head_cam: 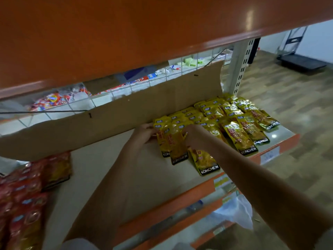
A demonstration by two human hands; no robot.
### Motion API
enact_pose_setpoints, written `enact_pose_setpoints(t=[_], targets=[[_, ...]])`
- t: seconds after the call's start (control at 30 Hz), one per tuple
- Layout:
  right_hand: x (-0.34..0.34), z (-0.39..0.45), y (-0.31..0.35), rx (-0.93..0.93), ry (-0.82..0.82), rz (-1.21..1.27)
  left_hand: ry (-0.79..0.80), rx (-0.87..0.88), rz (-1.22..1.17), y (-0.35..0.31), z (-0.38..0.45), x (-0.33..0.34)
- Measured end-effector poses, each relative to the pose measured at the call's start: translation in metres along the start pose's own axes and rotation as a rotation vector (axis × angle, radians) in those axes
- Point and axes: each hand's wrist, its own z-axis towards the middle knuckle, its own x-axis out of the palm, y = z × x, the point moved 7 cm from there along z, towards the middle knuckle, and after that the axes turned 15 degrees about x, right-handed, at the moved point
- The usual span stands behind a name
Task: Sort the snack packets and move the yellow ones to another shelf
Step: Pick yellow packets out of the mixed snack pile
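Several yellow snack packets with black "KONCHEW" bands lie in overlapping rows on the right half of the shelf. My left hand pinches the left edge of the nearest yellow packets. My right hand rests on top of the same small stack, fingers curled over it. One more yellow packet lies partly under my right wrist near the shelf's front. Red snack packets are piled at the shelf's left end.
A brown cardboard sheet stands along the back of the shelf against a wire grid. An orange shelf hangs close overhead. Lower orange-edged shelves hold a plastic bag. A black platform trolley stands on the wooden floor at right.
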Motion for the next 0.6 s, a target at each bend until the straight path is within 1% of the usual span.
enact_pose_setpoints(t=[0.1,0.2,0.3,0.43,0.53,0.6], targets=[[0.004,0.008,0.006,0.032,0.033,-0.071,0.013,0.006,-0.013,0.003,0.009,0.001],[0.006,0.015,0.01,0.054,0.073,-0.11,-0.025,0.016,0.0,0.006,0.018,0.0],[0.006,0.021,0.011,0.057,0.078,-0.093,-0.018,0.01,0.001,0.01,0.022,0.001],[0.007,0.023,0.015,0.091,0.029,-0.235,-0.078,0.02,-0.045,0.012,0.025,-0.002],[0.009,0.027,0.02,0.034,-0.022,-0.295,-0.104,0.015,-0.039,0.016,0.025,-0.004],[0.008,0.025,0.022,0.02,-0.094,-0.294,-0.109,0.007,-0.06,0.019,0.026,-0.004]])
